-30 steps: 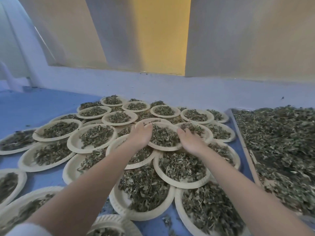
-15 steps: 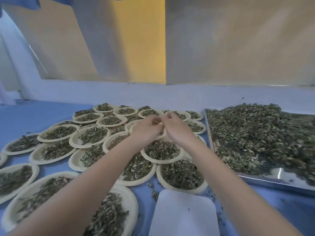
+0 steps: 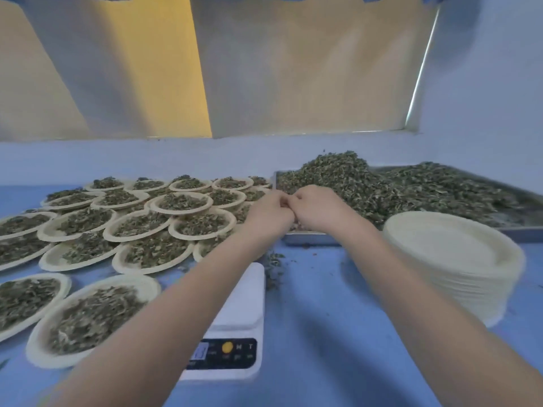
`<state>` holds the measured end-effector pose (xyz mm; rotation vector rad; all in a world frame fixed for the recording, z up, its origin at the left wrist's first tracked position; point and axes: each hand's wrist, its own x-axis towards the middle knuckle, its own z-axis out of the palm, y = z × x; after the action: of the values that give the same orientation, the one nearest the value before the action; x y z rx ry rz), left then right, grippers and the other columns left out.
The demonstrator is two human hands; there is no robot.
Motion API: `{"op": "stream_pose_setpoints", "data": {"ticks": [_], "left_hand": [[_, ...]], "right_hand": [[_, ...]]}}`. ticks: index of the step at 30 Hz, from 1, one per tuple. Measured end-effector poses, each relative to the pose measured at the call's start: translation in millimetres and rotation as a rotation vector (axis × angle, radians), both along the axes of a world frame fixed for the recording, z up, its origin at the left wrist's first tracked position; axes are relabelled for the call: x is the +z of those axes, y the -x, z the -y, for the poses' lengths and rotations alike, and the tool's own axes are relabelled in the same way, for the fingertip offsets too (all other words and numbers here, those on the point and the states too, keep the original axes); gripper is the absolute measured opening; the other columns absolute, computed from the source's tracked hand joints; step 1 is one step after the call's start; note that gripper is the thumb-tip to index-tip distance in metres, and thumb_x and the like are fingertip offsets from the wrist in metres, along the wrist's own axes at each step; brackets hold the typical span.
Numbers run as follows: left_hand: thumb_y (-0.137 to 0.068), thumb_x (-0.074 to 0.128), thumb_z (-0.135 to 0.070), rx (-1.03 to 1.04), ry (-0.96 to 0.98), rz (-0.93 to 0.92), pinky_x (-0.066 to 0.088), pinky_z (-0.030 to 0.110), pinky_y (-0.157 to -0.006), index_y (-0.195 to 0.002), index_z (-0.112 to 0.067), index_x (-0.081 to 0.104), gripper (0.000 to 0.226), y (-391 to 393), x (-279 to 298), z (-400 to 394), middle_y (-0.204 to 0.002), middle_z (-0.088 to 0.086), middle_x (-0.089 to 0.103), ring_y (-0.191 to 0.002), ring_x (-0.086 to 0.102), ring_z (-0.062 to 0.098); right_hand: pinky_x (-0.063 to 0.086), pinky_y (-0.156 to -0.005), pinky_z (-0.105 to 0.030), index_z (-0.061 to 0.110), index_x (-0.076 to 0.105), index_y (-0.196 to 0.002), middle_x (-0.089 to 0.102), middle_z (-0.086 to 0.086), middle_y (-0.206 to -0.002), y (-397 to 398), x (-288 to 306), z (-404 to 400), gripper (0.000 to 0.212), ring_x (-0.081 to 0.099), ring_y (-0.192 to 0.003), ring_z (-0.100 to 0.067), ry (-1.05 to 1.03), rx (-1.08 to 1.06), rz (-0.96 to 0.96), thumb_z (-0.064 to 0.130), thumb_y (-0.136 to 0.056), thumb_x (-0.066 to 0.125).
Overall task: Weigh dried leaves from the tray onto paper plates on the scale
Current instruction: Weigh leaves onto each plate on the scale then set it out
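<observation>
Both hands meet knuckle to knuckle over the near left corner of the tray (image 3: 311, 238). The left hand (image 3: 271, 212) and the right hand (image 3: 316, 208) have their fingers curled inward, touching each other; whether either grip holds any leaves I cannot tell, the frame being blurred there. The leaves (image 3: 390, 186) lie heaped in the tray, on the table (image 3: 338, 318) to the right. The scale (image 3: 235, 327) sits bare below the left forearm, white, with a dark panel showing a yellow button and the letters "M" and "T"; its small sticker is too blurred to read. Filled plates (image 3: 88, 315) crowd the left side, overlapping. A stack of clean plates (image 3: 458, 257) stands at the right, just before the tray. A few crumbs (image 3: 273, 264) lie beside the scale.
</observation>
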<state>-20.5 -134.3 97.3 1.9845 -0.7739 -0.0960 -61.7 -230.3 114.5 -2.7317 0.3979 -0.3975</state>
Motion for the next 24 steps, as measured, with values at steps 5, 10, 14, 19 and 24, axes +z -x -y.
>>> {"op": "stream_pose_setpoints", "data": {"ticks": [5, 10, 14, 19, 24], "left_hand": [[-0.087, 0.052, -0.018, -0.118, -0.091, 0.057, 0.036, 0.032, -0.063, -0.078, -0.022, 0.057, 0.011, 48, -20, 63, -0.076, 0.008, 0.058, -0.073, 0.049, 0.023], [-0.087, 0.055, -0.023, -0.147, -0.124, 0.033, 0.027, 0.032, -0.052, -0.055, -0.015, 0.031, 0.041, 74, -28, 107, -0.051, 0.001, 0.03, -0.05, 0.029, 0.019], [-0.084, 0.057, -0.022, -0.113, -0.135, 0.025, 0.037, 0.032, -0.059, -0.06, -0.011, 0.04, 0.031, 78, -31, 124, -0.058, 0.003, 0.039, -0.06, 0.041, 0.023], [-0.078, 0.056, -0.014, -0.044, -0.149, 0.1, 0.033, 0.027, -0.051, -0.064, -0.01, 0.046, 0.017, 76, -32, 131, -0.059, 0.005, 0.042, -0.057, 0.039, 0.022], [-0.08, 0.049, -0.011, -0.03, -0.123, 0.196, 0.033, 0.027, -0.045, -0.057, -0.01, 0.036, 0.026, 77, -28, 131, -0.057, 0.009, 0.045, -0.054, 0.044, 0.028]], "right_hand": [[0.04, -0.064, -0.029, 0.011, 0.045, -0.057, 0.047, -0.005, -0.062, 57, -6, 63, 0.036, 0.05, -0.066, -0.025, 0.148, -0.239, -0.092, 0.016, -0.093, 0.045], [0.048, -0.071, -0.032, 0.009, 0.059, -0.074, 0.061, -0.009, -0.084, 96, -12, 115, 0.014, 0.057, -0.079, -0.027, 0.295, -0.366, -0.206, 0.006, -0.086, 0.052], [0.05, -0.089, -0.04, 0.012, 0.065, -0.108, 0.065, -0.008, -0.113, 104, -18, 152, 0.021, 0.058, -0.103, -0.026, 0.312, -0.28, -0.195, 0.014, -0.092, 0.051], [0.048, -0.091, -0.034, 0.019, 0.068, -0.114, 0.067, -0.004, -0.115, 104, -15, 180, 0.027, 0.06, -0.102, -0.022, 0.213, -0.189, -0.101, 0.028, -0.09, 0.063], [0.038, -0.08, -0.02, 0.014, 0.073, -0.107, 0.07, -0.002, -0.107, 98, -6, 192, 0.023, 0.057, -0.09, -0.011, 0.173, -0.109, 0.049, 0.02, -0.085, 0.07]]}}
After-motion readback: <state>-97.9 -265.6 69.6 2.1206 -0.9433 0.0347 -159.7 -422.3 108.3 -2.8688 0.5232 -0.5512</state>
